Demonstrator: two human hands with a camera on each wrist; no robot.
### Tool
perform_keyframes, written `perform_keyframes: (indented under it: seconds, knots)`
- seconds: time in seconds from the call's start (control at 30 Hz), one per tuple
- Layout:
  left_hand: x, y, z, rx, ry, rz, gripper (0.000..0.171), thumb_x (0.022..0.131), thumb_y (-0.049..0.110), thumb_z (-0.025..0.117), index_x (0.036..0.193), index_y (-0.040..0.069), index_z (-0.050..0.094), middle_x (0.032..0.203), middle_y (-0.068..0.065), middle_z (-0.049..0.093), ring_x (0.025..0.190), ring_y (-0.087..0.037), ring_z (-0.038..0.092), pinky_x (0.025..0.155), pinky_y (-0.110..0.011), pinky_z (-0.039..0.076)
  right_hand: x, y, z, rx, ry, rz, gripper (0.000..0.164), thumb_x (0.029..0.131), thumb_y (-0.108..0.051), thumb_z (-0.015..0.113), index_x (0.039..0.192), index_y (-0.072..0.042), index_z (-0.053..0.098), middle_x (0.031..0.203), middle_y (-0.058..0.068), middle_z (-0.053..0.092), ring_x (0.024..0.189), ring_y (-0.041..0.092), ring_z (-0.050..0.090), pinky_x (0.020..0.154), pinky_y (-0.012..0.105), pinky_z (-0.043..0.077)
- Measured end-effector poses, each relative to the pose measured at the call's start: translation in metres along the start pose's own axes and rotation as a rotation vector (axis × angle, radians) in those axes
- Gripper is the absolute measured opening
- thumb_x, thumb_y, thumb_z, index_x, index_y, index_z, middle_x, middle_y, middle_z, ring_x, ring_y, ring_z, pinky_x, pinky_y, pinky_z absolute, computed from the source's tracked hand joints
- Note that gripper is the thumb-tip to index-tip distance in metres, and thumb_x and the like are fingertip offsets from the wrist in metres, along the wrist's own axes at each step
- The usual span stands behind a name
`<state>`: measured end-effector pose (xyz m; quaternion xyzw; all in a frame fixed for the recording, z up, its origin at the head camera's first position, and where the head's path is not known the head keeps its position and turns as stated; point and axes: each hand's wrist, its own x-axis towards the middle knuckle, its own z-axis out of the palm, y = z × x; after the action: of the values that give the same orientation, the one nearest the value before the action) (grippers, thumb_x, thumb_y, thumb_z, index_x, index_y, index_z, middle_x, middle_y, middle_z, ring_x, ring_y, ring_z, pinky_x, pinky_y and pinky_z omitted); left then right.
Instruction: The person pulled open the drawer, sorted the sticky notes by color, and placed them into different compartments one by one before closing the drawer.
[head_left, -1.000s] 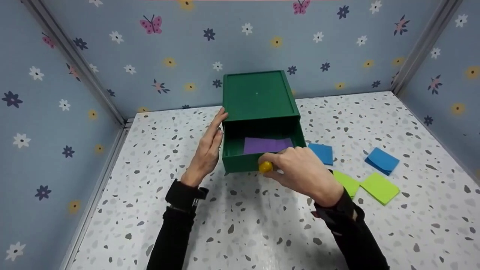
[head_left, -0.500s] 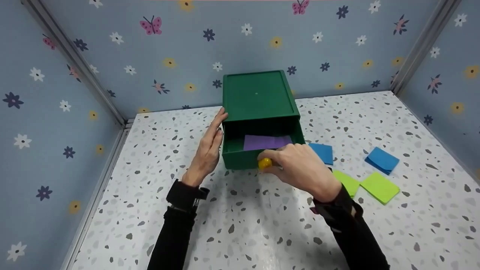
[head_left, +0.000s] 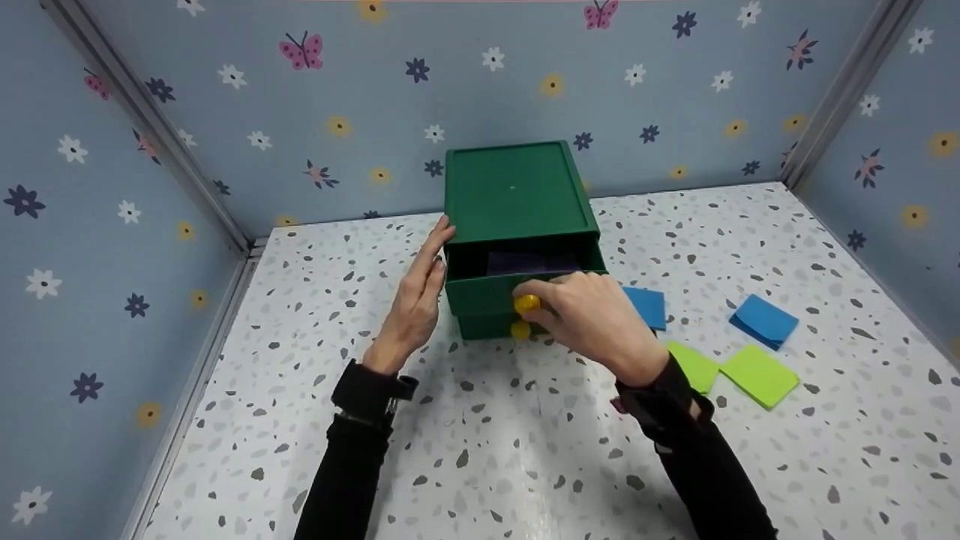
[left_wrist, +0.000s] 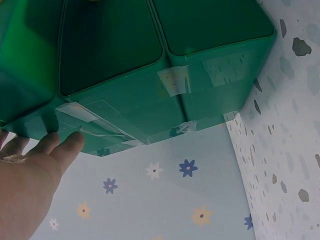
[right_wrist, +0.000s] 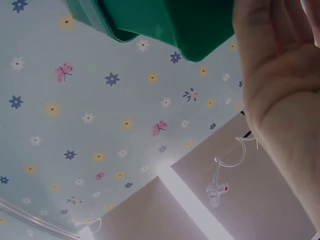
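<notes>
Drawer (head_left: 484,296), green with yellow knob (head_left: 526,303)

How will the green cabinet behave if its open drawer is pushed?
The green cabinet may flex where clear tape joins its stacked units. As a stack, it could tip, though the left hand at its side probably steadies it.

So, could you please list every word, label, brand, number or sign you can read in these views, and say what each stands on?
None can be read in any view.
Cabinet, open drawer and held knob: no lettering visible.
Tape: no lettering visible.
Wall: printed flowers and butterflies only.
Hanging clear plastic piece: a red mark, too small to read.
</notes>
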<state>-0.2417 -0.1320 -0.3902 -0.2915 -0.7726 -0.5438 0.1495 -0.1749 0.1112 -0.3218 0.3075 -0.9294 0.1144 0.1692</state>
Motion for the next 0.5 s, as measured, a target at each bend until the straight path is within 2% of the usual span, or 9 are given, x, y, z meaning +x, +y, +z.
perform_keyframes:
  seconds: [0.23,0.5]
  knots:
    - [0.000,0.001,0.000,0.009,-0.004,-0.019,0.045,0.105,0.017,0.027,0.149,0.021,0.027,0.159,0.005,0.016,0.147,-0.010,0.013,0.120,-0.036,0.021,0.009,0.008,0.011,0.038,0.071,0.015,0.025,0.089,-0.027,0.064,0.113,-0.022,0.068,0.075,0.001,0.067,0.055,0.014,0.052,0.049,0.021,0.039]
    - [0.000,0.002,0.001,0.009,-0.003,-0.016,0.044,0.105,0.022,0.027,0.149,0.023,0.027,0.159,0.008,0.016,0.147,-0.008,0.014,0.119,-0.038,0.022,0.014,0.013,0.018,0.053,0.082,0.045,0.026,0.091,-0.023,0.063,0.117,-0.021,0.067,0.076,0.003,0.066,0.059,0.016,0.054,0.051,0.022,0.041]
